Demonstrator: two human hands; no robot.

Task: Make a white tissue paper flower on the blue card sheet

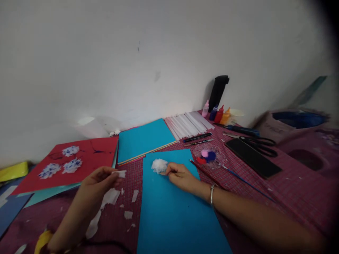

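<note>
My left hand point(99, 181) pinches a small piece of white tissue point(120, 173) above the red checked tablecloth. My right hand point(180, 176), a bangle on its wrist, rests on a blue paper sheet point(174, 215). Its closed fingertips press a crumpled white tissue ball point(159, 165) near the sheet's top edge. Torn white tissue scraps point(109, 199) lie between my two hands.
A red sheet with blue-white tissue flowers point(71, 162) lies at left beside a stack of coloured paper point(144, 139). At right are a paint palette point(208, 155), brushes point(238, 178), pens point(197, 137), paint bottles point(217, 113), white strips point(188, 123), scissors point(261, 144) and a black phone point(251, 157).
</note>
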